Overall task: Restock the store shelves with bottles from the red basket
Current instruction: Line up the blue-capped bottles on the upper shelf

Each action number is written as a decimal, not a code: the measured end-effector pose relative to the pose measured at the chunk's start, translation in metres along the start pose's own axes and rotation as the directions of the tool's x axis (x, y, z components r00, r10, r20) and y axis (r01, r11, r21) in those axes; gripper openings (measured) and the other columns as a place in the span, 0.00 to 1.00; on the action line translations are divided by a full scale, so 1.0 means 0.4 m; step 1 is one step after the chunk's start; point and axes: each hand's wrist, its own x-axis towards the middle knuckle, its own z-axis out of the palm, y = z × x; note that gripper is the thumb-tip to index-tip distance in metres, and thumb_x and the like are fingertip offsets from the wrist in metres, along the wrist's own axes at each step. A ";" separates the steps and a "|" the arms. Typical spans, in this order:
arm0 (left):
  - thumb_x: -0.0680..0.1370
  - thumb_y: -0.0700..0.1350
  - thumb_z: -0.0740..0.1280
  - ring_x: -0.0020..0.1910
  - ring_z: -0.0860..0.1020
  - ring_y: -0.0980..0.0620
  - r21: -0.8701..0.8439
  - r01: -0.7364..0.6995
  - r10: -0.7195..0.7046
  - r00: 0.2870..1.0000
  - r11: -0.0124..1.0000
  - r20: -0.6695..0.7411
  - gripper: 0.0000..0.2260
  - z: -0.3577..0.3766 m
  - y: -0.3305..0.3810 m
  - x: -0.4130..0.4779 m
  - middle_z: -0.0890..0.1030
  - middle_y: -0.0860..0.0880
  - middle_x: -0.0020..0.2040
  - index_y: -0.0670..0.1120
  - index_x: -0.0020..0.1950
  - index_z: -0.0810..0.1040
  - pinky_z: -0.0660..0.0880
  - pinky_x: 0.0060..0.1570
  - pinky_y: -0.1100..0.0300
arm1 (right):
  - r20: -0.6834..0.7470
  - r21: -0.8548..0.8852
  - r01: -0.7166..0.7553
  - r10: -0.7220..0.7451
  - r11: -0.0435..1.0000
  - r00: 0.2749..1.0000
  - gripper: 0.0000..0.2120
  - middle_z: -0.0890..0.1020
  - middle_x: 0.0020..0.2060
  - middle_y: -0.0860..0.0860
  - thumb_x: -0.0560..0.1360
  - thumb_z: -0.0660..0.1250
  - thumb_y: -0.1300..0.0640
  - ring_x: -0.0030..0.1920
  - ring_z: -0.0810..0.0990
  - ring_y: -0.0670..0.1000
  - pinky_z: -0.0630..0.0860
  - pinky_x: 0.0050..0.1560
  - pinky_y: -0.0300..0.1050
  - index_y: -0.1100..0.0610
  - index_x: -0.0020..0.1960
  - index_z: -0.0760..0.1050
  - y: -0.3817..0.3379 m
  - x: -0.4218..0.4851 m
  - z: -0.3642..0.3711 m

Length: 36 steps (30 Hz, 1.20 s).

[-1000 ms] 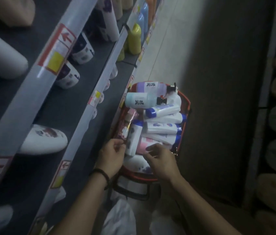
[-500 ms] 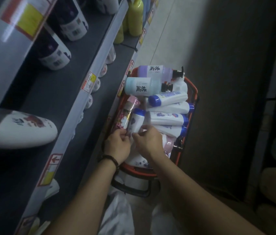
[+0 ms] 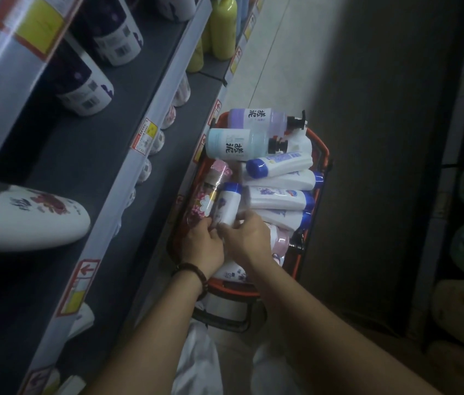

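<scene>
The right hand [image 3: 249,238] hid the near end of the small white bottle [image 3: 228,205] in its grip. The left hand [image 3: 203,246] covered its own fingertips, so its grip could not be told. The pink bottle [image 3: 279,240] lay half hidden under the right wrist. The price tag [image 3: 145,135] print was too small to read.

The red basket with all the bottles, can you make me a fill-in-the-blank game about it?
1. The basket full of bottles is colored ____.
2. The right hand holds a small white bottle with a ____ cap.
3. The left hand has a dark ____ around its wrist.
4. The purple bottle at the far end of the basket has a ____ pump on top.

Missing words: red; blue; bracelet; black.
</scene>
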 end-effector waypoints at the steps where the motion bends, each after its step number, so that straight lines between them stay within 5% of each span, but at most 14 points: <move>1: 0.86 0.42 0.59 0.65 0.79 0.42 -0.022 0.004 -0.003 1.000 1.000 0.010 0.15 0.000 0.001 -0.006 0.81 0.44 0.66 0.47 0.71 0.77 0.71 0.57 0.55 | 0.002 0.017 -0.004 0.004 1.000 1.000 0.14 0.85 0.47 0.49 0.76 0.75 0.51 0.49 0.85 0.52 0.83 0.51 0.50 0.53 0.59 0.78 0.004 -0.002 0.000; 6: 0.83 0.45 0.66 0.59 0.83 0.47 -0.166 0.015 -0.015 1.000 0.986 0.002 0.14 -0.008 -0.005 -0.016 0.85 0.48 0.62 0.51 0.69 0.79 0.79 0.63 0.49 | 0.038 0.075 -0.034 0.031 0.997 0.999 0.12 0.88 0.43 0.49 0.74 0.74 0.54 0.42 0.88 0.53 0.86 0.49 0.55 0.51 0.56 0.80 0.011 -0.006 -0.014; 11: 0.76 0.45 0.77 0.47 0.85 0.57 -0.275 -0.016 0.019 1.000 0.961 0.009 0.12 -0.019 -0.003 -0.039 0.87 0.55 0.48 0.53 0.59 0.84 0.82 0.53 0.55 | 0.107 0.092 -0.011 0.001 0.996 0.994 0.15 0.89 0.41 0.49 0.73 0.72 0.60 0.41 0.88 0.49 0.84 0.44 0.43 0.50 0.58 0.84 0.022 -0.011 -0.051; 14: 0.75 0.44 0.78 0.47 0.87 0.56 -0.346 -0.037 0.048 0.999 0.938 0.025 0.10 -0.021 -0.003 -0.053 0.88 0.55 0.46 0.57 0.50 0.84 0.84 0.54 0.48 | 0.145 0.138 0.016 -0.036 0.990 0.989 0.15 0.89 0.41 0.49 0.73 0.71 0.59 0.41 0.89 0.50 0.86 0.46 0.48 0.51 0.58 0.85 0.027 -0.020 -0.077; 19: 0.73 0.46 0.79 0.47 0.87 0.55 -0.379 -0.121 0.130 0.991 0.918 -0.001 0.15 -0.046 0.018 -0.094 0.88 0.54 0.49 0.58 0.57 0.83 0.84 0.53 0.47 | 0.174 0.272 0.078 -0.129 0.959 0.976 0.16 0.89 0.45 0.54 0.73 0.70 0.52 0.46 0.90 0.56 0.86 0.52 0.63 0.53 0.60 0.84 0.026 -0.066 -0.116; 26: 0.77 0.49 0.75 0.54 0.84 0.60 -0.362 -0.235 0.243 0.970 0.902 -0.022 0.15 -0.115 0.078 -0.190 0.86 0.62 0.54 0.70 0.55 0.79 0.82 0.58 0.48 | 0.178 0.339 0.177 -0.248 0.924 0.952 0.10 0.88 0.46 0.57 0.83 0.67 0.64 0.45 0.89 0.56 0.83 0.41 0.44 0.58 0.61 0.84 -0.026 -0.146 -0.228; 33: 0.80 0.37 0.72 0.52 0.85 0.61 -0.479 -0.269 0.283 0.958 0.836 -0.044 0.16 -0.226 0.200 -0.333 0.87 0.63 0.50 0.59 0.56 0.79 0.80 0.47 0.65 | 0.164 0.356 0.243 -0.316 0.902 0.934 0.10 0.88 0.53 0.48 0.85 0.67 0.59 0.53 0.88 0.52 0.86 0.54 0.55 0.53 0.64 0.83 -0.154 -0.299 -0.349; 36: 0.79 0.37 0.73 0.54 0.86 0.56 -0.530 -0.267 0.280 0.958 0.805 -0.059 0.15 -0.287 0.254 -0.414 0.88 0.57 0.53 0.55 0.59 0.80 0.81 0.50 0.60 | 0.151 0.406 0.244 -0.328 0.881 0.932 0.11 0.89 0.54 0.48 0.85 0.68 0.60 0.56 0.88 0.52 0.85 0.58 0.57 0.54 0.65 0.82 -0.212 -0.383 -0.410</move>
